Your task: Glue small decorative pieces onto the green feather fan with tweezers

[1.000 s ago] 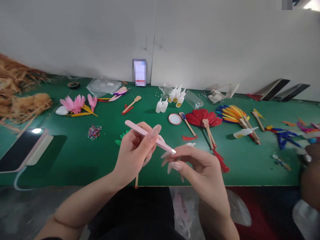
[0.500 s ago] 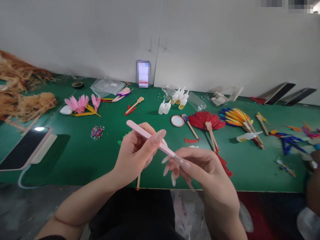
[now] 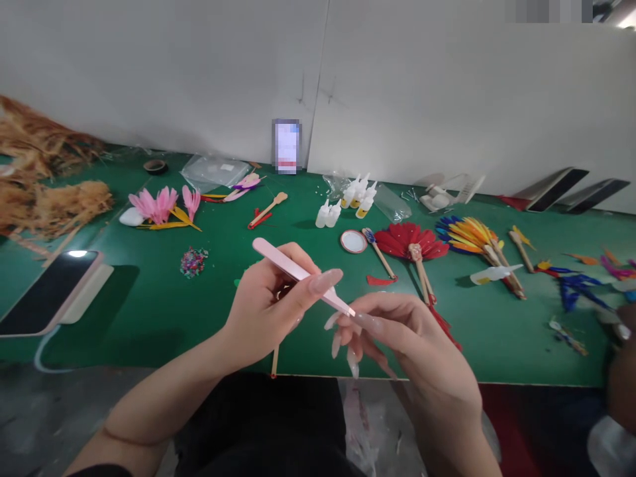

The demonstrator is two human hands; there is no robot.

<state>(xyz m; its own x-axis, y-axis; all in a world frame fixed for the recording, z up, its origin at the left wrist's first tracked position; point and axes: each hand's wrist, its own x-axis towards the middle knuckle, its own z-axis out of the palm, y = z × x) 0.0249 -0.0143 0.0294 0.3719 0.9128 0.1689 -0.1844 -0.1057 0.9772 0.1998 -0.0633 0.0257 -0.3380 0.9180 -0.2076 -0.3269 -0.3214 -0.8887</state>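
My left hand (image 3: 268,311) is closed round a pair of pink tweezers (image 3: 281,258), thumb on top, with the tips slanting down to the right. At those tips my right hand (image 3: 412,334) has its thumb and forefinger pinched together, and its other fingers curl loosely below. Whether a tiny piece sits between the tips cannot be made out. Under my left hand a thin wooden stick (image 3: 275,361) pokes out at the table edge, and a bit of green shows beside the wrist. Beyond my right hand lies a red feather fan (image 3: 411,242) with a wooden handle.
On the green table (image 3: 149,291) are glue bottles (image 3: 358,192), a round white dish (image 3: 353,241), a heap of coloured sequins (image 3: 193,262) and pink feathers (image 3: 156,204). A lit phone (image 3: 50,291) stands at left. A yellow-blue feather fan (image 3: 470,235) and another person's arm (image 3: 623,377) are at right.
My right hand has shifted slightly right and down. The tweezers' tips now show more at the right thumb, and my left thumb has slid a little along the tweezers.
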